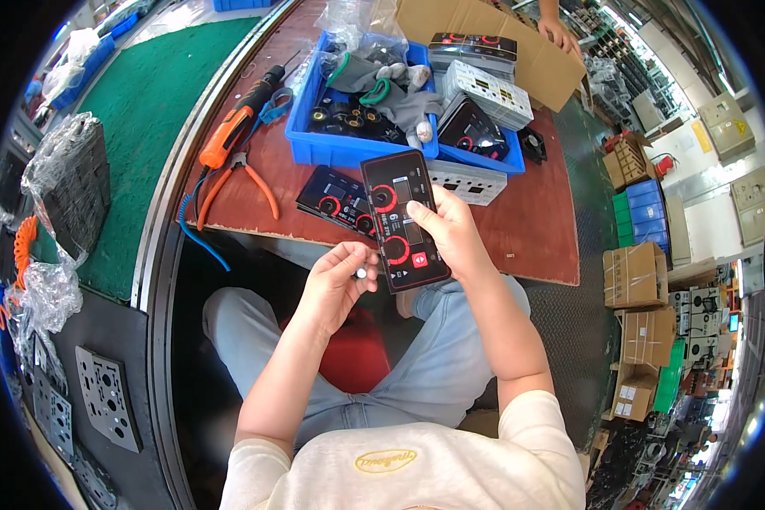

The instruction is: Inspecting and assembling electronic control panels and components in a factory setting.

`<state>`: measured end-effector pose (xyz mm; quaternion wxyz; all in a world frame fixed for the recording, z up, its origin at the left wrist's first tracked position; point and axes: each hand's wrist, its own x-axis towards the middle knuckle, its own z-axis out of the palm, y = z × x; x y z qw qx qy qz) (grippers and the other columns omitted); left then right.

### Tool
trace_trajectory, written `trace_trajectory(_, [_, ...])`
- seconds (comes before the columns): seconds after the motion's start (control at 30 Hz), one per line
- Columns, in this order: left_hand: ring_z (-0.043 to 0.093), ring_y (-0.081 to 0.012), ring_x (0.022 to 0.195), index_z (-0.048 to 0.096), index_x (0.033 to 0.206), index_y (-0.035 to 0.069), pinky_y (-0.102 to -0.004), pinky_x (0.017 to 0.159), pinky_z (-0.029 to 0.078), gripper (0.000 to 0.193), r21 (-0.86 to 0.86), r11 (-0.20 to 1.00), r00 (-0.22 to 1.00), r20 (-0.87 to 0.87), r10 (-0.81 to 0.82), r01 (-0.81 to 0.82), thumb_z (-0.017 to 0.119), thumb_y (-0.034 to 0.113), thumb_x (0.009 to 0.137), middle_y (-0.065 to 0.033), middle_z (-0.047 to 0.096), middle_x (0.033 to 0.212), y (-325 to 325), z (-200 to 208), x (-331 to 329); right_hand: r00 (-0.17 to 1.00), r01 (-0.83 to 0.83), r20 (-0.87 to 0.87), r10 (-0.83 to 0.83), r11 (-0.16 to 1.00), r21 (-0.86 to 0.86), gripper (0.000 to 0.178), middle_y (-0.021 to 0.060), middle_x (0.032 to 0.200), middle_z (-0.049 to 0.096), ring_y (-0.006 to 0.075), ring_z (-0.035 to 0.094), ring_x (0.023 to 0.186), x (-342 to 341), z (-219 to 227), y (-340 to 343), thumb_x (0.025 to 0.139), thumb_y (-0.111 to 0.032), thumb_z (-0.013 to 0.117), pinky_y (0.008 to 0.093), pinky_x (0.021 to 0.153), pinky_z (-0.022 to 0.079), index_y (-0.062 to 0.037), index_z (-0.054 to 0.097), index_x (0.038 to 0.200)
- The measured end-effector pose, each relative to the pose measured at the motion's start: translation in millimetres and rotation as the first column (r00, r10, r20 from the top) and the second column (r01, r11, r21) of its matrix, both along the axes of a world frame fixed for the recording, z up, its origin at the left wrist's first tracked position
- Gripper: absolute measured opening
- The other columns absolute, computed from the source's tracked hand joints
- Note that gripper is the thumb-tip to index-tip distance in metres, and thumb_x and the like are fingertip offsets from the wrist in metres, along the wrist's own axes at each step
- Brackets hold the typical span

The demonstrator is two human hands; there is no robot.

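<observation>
My right hand (452, 229) grips a black front panel (393, 228) with red rings round its dials, thumb on its face and fingers behind. The panel stands tilted above my lap, just off the table edge. Beside its lower left side, my left hand (338, 280) is closed in a pinch on a small white round piece (361, 273), too small to name. Behind it on the red-brown table lies a stack of similar black panels (331, 197), partly covered by the panel I hold.
An orange electric screwdriver (234, 127) and orange-handled pliers (240, 174) lie at left. Blue bins (314, 151) hold black knobs, grey gloves (399, 102) and panels. A cardboard box (518, 51) stands behind, near another person's hand (557, 36). A green-topped bench (170, 110) runs along the left.
</observation>
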<state>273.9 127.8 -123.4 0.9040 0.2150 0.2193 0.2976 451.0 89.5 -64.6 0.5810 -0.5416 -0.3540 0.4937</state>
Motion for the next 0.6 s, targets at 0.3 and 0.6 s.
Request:
trace_trajectory(0.3, [0.055,-0.0084,0.064,0.058,0.095,0.001,-0.0229,0.058,0.046,0.014,0.102,0.993,0.988,-0.143,-0.052,0.067,0.060,0.009,0.083,-0.0028,0.061,0.081,-5.6,8.7,6.8,0.917,-0.004,0.399,-0.004,1.000,0.020,0.015,0.0054,0.084,0.061,0.0083,0.054,0.073,-12.9,-0.6,-4.3,0.089,-0.011,0.054,0.0255,0.067,0.045,0.0013,0.054,0.098])
trace_trajectory(0.6, [0.055,-0.0066,0.064,0.061,0.094,0.000,-0.0210,0.057,0.043,0.014,0.206,0.978,0.971,-0.238,0.010,0.041,0.059,0.006,0.081,-0.0017,0.062,0.080,-10.2,-2.6,33.7,0.718,0.051,0.690,-0.091,0.996,0.078,0.012,0.0158,0.065,0.058,0.0250,0.059,0.054,-12.4,0.7,-13.3,0.088,-0.010,0.053,0.0356,0.050,0.043,0.0009,0.048,0.092])
